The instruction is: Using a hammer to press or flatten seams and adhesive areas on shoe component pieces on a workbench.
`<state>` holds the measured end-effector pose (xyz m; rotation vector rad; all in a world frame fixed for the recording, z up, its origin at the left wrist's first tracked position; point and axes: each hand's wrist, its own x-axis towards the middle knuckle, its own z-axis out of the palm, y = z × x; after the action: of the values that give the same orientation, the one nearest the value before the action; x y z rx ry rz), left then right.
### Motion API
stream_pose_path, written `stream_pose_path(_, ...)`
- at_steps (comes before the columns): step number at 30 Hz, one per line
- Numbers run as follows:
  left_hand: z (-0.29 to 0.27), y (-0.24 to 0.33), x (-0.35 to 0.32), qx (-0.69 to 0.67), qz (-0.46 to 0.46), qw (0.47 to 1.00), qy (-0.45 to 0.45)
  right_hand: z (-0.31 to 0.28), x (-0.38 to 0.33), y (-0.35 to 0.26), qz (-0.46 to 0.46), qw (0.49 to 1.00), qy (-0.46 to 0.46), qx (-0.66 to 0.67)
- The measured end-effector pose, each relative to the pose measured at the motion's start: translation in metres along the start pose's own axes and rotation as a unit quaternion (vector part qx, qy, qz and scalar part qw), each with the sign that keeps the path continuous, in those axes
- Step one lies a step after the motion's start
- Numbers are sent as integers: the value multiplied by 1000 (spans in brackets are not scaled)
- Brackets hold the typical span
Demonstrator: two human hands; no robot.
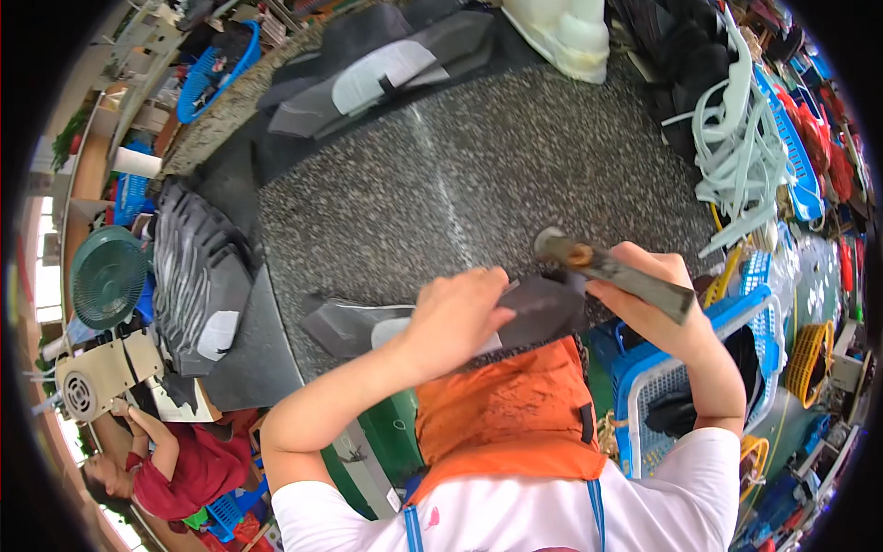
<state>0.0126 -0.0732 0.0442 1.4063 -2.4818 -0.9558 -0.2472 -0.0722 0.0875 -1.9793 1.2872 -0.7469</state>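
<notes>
My right hand (658, 276) is closed around a hammer (635, 278) with a worn grey metal head and a round face; the wood in its eye shows, and the rest of the handle is hidden below. Beside it, my left hand (460, 313) grips a dark grey shoe upper piece (547, 308) with its fingers bent over it. That piece lies along the near edge of a speckled stone slab (368, 202) and has a pale patch partly under my hand. The hammer's face hangs near the right end of the piece; whether they touch, I cannot tell.
Grey shoe pieces (386, 78) lie at the slab's far edge, beside a white shoe last (570, 41). A stack of dark pieces (198, 267) stands left. Pale strips (740, 156) and a blue basket (635, 377) are right. A co-worker in red (198, 469) sits lower left.
</notes>
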Motion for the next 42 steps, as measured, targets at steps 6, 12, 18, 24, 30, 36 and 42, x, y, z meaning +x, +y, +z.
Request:
stream_pose_path(6, 1, 2, 15, 92, 50, 993, 61, -1, 1, 1, -6, 957, -161, -241)
stream_pose_path(12, 14, -14, 33, -61, 121, 988, 80, 0, -4, 8, 16, 965, -157, -209)
stream_pose_path(18, 28, 1, 12, 343, 270, 881, 184, 5, 0, 3, -44, 967, -121, -218)
stream_pose_path(24, 23, -26, 3, 14, 178, 963, 205, 19, 4, 13, -73, 961, -127, -236)
stream_pose_path(30, 16, -8, -12, 195, 161, 951, 179, 34, 6, 8, -82, 963, -144, -214)
stream_pose_path(36, 22, -1, -30, 155, 123, 965, 173, 40, 12, -7, -95, 958, -165, -214)
stream_pose_path(42, 4, -1, 8, 6, -49, 996, 78, 2, 6, 1, 13, 969, -123, -213)
